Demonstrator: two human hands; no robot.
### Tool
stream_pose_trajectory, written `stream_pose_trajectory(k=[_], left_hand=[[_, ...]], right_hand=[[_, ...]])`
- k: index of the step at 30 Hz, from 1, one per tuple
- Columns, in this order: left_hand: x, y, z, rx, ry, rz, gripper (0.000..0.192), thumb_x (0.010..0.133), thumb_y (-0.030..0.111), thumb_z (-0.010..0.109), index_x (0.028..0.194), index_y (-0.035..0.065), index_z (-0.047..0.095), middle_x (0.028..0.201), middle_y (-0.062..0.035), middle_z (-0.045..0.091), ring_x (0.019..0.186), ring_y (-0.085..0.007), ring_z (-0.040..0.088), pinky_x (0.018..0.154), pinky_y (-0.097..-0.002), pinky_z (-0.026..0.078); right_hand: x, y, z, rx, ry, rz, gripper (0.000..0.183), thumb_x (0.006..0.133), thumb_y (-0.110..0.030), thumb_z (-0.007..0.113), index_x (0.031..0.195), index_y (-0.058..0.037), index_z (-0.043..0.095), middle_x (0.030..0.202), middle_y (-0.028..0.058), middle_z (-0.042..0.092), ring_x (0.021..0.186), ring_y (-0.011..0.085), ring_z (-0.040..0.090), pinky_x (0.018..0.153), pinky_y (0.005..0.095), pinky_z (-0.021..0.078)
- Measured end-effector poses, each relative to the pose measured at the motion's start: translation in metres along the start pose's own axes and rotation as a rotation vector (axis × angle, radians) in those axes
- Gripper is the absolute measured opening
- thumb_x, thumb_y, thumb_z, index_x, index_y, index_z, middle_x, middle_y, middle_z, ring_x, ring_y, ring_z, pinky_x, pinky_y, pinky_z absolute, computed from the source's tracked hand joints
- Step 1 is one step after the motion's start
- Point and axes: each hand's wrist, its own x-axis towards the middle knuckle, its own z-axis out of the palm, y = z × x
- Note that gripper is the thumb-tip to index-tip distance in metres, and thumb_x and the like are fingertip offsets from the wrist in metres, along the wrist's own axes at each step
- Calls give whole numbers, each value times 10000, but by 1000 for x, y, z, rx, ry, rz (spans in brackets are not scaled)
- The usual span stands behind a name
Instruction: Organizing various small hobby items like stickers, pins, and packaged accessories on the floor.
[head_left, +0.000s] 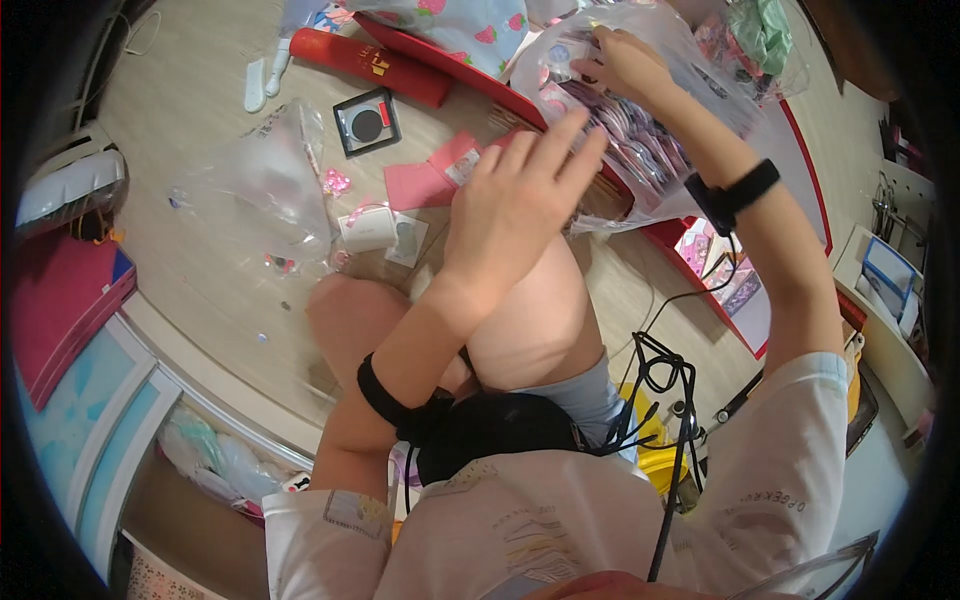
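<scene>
My left hand (510, 199) is held above my raised knee, fingers spread, with nothing visible in it. Below its fingers lie pink paper envelopes (418, 180) on the floor. My right hand (628, 66) reaches into a large translucent plastic bag (720, 150), its fingers bent over a small clear packet (560, 64) inside. Whether the fingers grip it I cannot tell. Densely packed thin printed packets (637, 142) fill the bag. The bag rests over a red-edged box (675, 232). A black strap circles each of my forearms.
Left of the envelopes are a small white box (367, 229), a black-framed case (367, 122), a crumpled clear bag (262, 180) and a red cylinder (367, 66). A strawberry-print bag (457, 30) lies ahead. Black cables (667, 360) hang by my right side.
</scene>
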Motion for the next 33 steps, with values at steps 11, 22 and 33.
stream_pose_trajectory(k=[11, 22, 33], left_hand=[[-3, -13, -5, -75, 63, -64, 176, 681, 59, 626, 856, 76, 629, 982, -20, 587, 819, -212, 567, 711, -345, 458], [-9, -19, 5, -74, 109, -36, 152, 661, 81, 602, 812, 86, 617, 966, -9, 584, 818, -182, 557, 638, -321, 430], [-4, -14, -3, -112, 90, -60, 181, 665, 37, 651, 842, 69, 632, 955, -25, 585, 792, -207, 568, 684, -339, 460]], right_hand=[[-7, 10, -14, 142, 21, 117, 338, 703, -136, 653, 1002, 6, 590, 826, 168, 650, 749, 349, 623, 704, 428, 477], [-37, -6, 20, 211, 55, -64, 491, 779, -147, 602, 1233, -30, 455, 1108, 208, 531, 1035, 387, 520, 886, 432, 427], [-13, -5, 0, 202, -80, -64, 225, 793, -170, 564, 975, -74, 656, 840, 186, 638, 790, 341, 612, 724, 406, 481]])
